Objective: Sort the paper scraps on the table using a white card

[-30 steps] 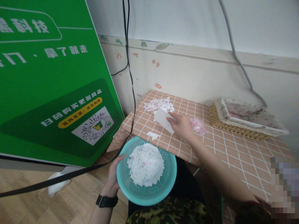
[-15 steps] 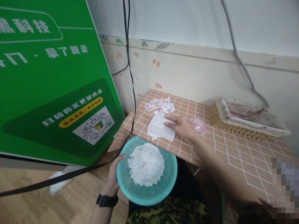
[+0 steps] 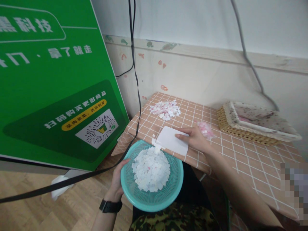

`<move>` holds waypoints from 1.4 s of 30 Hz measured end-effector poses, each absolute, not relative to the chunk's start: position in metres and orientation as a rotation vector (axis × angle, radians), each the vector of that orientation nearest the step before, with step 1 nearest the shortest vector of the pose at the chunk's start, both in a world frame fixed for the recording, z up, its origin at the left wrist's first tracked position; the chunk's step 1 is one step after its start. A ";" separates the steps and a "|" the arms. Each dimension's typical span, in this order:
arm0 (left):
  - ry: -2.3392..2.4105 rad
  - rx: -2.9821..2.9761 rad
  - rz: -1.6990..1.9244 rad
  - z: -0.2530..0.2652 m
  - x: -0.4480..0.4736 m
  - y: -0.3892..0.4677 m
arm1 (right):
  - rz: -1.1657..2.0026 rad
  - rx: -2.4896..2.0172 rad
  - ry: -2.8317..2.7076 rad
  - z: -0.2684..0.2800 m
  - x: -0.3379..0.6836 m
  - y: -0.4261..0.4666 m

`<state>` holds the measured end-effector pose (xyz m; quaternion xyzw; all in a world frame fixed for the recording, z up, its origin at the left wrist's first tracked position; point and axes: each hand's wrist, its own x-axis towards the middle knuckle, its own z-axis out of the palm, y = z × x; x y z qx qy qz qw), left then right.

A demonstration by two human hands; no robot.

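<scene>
The work looked partly done: a good heap of white paper scraps (image 3: 151,170) lay in the blue-green plastic basket (image 3: 176,189), while other paper was out on the table (image 3: 240,157). A few loose scraps (image 3: 157,147) sat at the table's front edge, right by the far rim of the plastic basket, and seemed only halfway there; whether they touched the rim, I could not tell. Further back, near the wall, a mixed white and pink pile (image 3: 165,109) stood apart from both hands, and by the look of it that part had yet to be dealt with. A smaller pink pile (image 3: 205,130) lay just beyond the right hand (image 3: 192,139).

That hand pinched a stiff white card (image 3: 172,141) between thumb and fingers, the card lying low over the table edge beside the loose scraps. The left hand (image 3: 118,179) gripped the plastic basket by its left side, holding it just below the table edge and slightly under it.

The plastic basket held its heap in the middle, mostly white with a few pink specks, bare mesh showing all round. The wicker basket (image 3: 237,130), at the right by the wall, had a cloth lining and something pink inside, too shaded to make out
</scene>
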<state>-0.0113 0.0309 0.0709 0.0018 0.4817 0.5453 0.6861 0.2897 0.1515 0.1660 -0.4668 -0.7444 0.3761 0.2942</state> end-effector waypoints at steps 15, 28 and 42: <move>1.100 0.042 1.261 0.073 -0.012 0.031 | 0.880 -1.272 -1.812 0.160 0.272 0.160; 1.060 0.003 1.208 0.063 -0.013 0.029 | 0.442 -1.475 -1.818 0.184 0.300 0.194; 1.073 -0.030 1.028 0.033 0.014 0.021 | 0.271 -1.475 -2.107 0.198 0.301 0.226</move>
